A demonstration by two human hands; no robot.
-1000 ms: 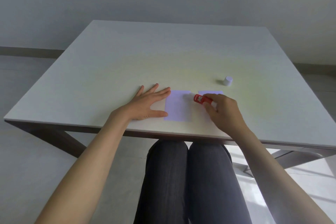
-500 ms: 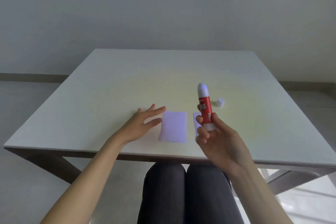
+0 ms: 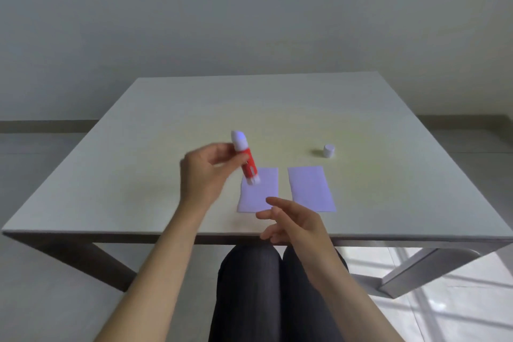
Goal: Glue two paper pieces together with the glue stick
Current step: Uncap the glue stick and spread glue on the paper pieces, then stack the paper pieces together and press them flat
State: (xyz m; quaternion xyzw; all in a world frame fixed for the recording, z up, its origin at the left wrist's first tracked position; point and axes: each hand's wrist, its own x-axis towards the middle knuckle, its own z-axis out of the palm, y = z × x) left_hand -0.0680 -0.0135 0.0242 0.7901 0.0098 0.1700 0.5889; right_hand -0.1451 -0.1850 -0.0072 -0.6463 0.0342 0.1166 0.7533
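Two pale lilac paper pieces lie side by side near the table's front edge: the left paper (image 3: 262, 194) and the right paper (image 3: 311, 187). My left hand (image 3: 206, 172) is raised above the table and grips a red glue stick (image 3: 245, 159) with its white uncapped tip pointing up and slightly left, over the left paper's far corner. My right hand (image 3: 294, 221) hovers over the front edge with fingers apart and holds nothing. The white cap (image 3: 328, 151) stands on the table behind the right paper.
The white table (image 3: 138, 175) ends close to my body; my knees in dark trousers (image 3: 272, 286) sit under its front edge. A grey wall stands behind the table's far edge.
The glue stick has passed from my right hand to my left hand, which lifted off the table. My right hand let go and dropped toward the front edge. The view tilted up.
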